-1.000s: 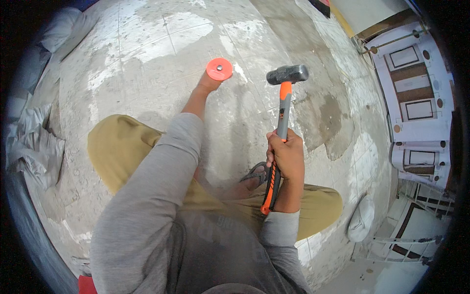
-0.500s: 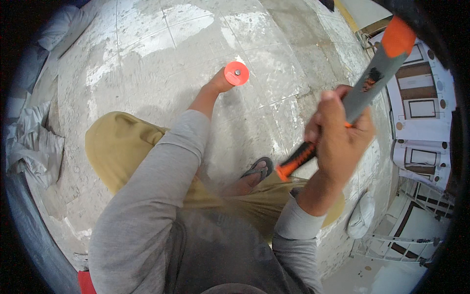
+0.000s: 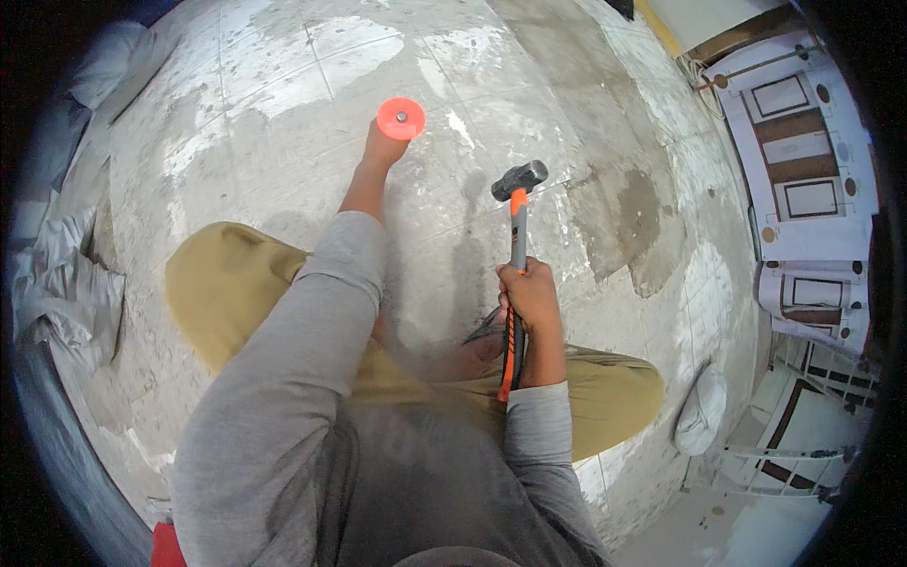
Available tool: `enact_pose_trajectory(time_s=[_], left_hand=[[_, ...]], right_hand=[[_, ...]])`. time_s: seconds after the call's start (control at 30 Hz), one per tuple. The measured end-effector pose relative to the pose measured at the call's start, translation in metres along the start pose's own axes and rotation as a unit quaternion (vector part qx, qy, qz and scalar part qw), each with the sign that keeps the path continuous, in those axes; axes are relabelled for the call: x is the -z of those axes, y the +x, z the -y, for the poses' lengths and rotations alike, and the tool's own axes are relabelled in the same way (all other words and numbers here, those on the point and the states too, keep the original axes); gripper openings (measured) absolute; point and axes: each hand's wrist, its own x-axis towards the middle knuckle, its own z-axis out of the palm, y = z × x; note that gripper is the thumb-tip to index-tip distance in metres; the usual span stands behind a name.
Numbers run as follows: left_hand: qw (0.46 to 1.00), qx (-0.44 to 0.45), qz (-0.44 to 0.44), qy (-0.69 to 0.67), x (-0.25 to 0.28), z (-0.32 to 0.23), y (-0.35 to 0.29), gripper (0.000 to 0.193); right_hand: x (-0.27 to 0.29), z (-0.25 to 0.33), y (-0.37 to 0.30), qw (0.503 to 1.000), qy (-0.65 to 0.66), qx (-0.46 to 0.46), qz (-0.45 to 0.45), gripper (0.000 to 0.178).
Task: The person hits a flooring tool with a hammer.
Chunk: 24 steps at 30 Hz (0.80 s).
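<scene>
Hammer [image 3: 518, 231] over the floor [image 3: 265, 180], the right hand [image 3: 532, 291] clamped round its handle; the shaft's dark mark is too small to read. The left hand [image 3: 385, 146] is partly behind an orange disc [image 3: 402, 130]; I cannot tell its fingers' state. Printed sheets [image 3: 798, 248] far right.

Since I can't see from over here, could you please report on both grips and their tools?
Left grip at orange-red disc, closure hidden. Right grip closed around hammer. Hammer head apart from disc. Sandalled foot shows beside hammer.
</scene>
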Motion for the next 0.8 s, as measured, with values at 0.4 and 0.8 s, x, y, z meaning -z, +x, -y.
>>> enact_pose_trajectory(time_s=[0.4,0.8], left_hand=[[0.992,-0.009,0.096,-0.085,-0.049,-0.002,0.008,0.036],[0.974,0.002,0.226,-0.032,-0.063,-0.039,0.008,0.037]], right_hand=[[0.006,0.083,-0.056,0.995,0.026,0.1,0.007,0.015],[0.021,0.204,-0.121,0.887,0.088,0.408,-0.199,0.012]])
